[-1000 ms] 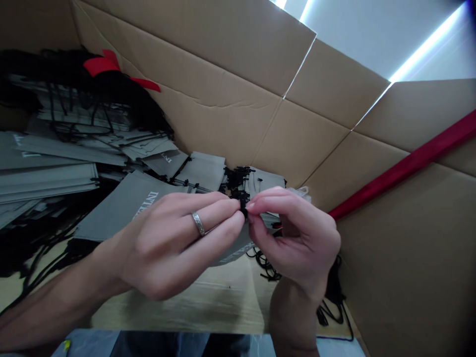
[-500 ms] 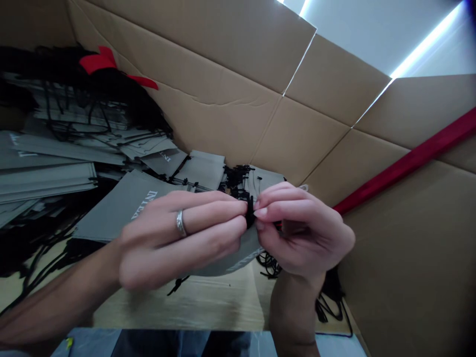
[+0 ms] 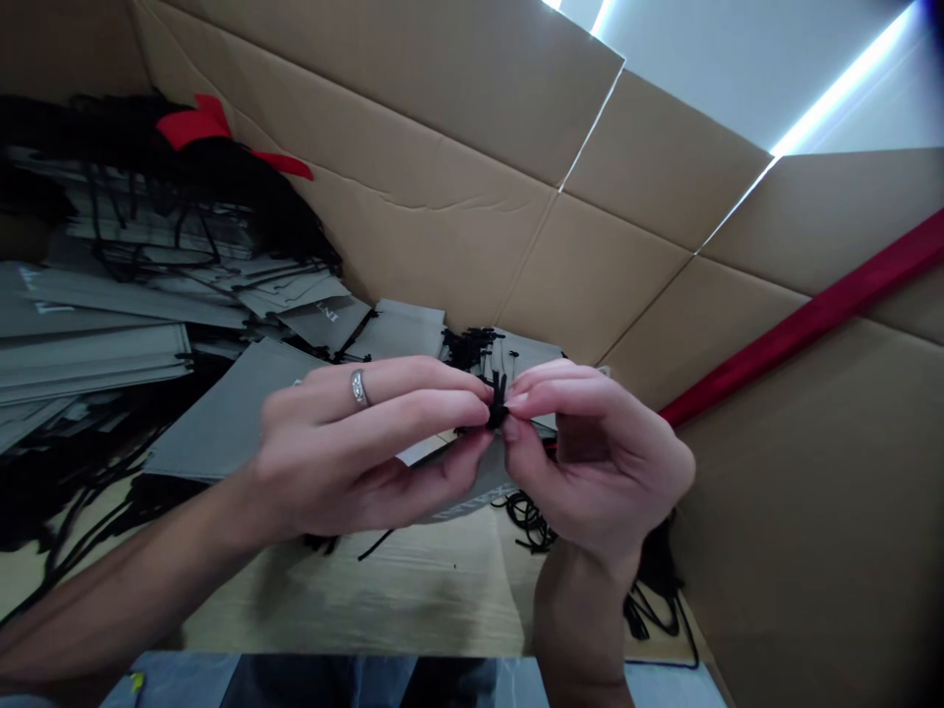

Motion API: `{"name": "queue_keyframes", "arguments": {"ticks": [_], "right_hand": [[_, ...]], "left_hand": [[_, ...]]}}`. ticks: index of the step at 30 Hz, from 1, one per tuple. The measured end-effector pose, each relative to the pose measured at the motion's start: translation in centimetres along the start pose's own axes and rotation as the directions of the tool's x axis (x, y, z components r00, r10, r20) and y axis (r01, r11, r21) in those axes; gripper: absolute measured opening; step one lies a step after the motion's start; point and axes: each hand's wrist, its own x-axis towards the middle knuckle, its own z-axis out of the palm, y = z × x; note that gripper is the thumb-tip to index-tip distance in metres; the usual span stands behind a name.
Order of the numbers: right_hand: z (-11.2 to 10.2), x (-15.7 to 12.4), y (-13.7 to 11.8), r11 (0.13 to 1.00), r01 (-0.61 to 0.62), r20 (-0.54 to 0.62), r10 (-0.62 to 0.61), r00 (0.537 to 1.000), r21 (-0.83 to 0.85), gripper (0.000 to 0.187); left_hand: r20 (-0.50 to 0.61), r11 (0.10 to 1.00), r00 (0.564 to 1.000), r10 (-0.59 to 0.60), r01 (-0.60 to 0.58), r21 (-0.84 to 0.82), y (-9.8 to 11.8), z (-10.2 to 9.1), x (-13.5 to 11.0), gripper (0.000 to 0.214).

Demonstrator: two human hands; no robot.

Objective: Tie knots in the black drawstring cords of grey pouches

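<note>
Here, black cord (image 3: 499, 401) sat pinched between fingertips of left hand (image 3: 361, 447) and right hand (image 3: 601, 452), both closed on it, above grey bag (image 3: 228, 428).

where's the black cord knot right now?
Head view, centre frame: the black cord knot is pinched between the fingertips of the left hand and the right hand, above a grey bag and in front of the cardboard wall.

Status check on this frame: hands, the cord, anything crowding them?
Left hand and right hand both pinch black cord. Grey bag beneath. Loose cords under right hand.
</note>
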Motion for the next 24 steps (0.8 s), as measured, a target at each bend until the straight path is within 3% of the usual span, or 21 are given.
{"name": "queue_keyframes", "arguments": {"ticks": [2,8,12,16,21,24], "right_hand": [[-0.1,0.0,-0.1,0.999,0.007,0.016,-0.007,1.000,-0.041,0.030],[-0.8,0.3,-1.2,0.963,0.094,0.148,-0.057,0.987,-0.254,0.026],[-1.4,0.4,-1.7,0.944,0.103,0.244,-0.024,0.969,-0.315,0.021],[-1.9,0.4,-1.8,0.939,0.103,0.314,0.006,0.949,-0.327,0.018],[-1.6,0.2,-1.6,0.952,0.068,0.243,0.007,0.970,-0.299,0.021],[-1.4,0.1,-1.6,0.979,-0.010,0.191,0.050,0.980,-0.206,0.023]], "left_hand": [[0.044,0.993,0.997,0.061,-0.065,0.098,0.0,0.0,-0.1,0.017],[0.022,0.990,0.995,-0.097,0.099,-0.098,0.5,1.2,-1.2,0.028],[0.055,0.992,0.994,-0.096,0.100,-0.078,0.9,2.0,-1.9,0.035],[0.068,0.998,0.995,-0.069,0.070,-0.008,0.0,1.4,-2.7,0.032],[0.131,0.993,0.986,0.104,-0.110,0.037,-1.4,-0.2,-2.7,0.011],[0.120,0.997,0.991,0.052,-0.058,0.051,-0.6,-0.7,-1.9,0.012]]}}
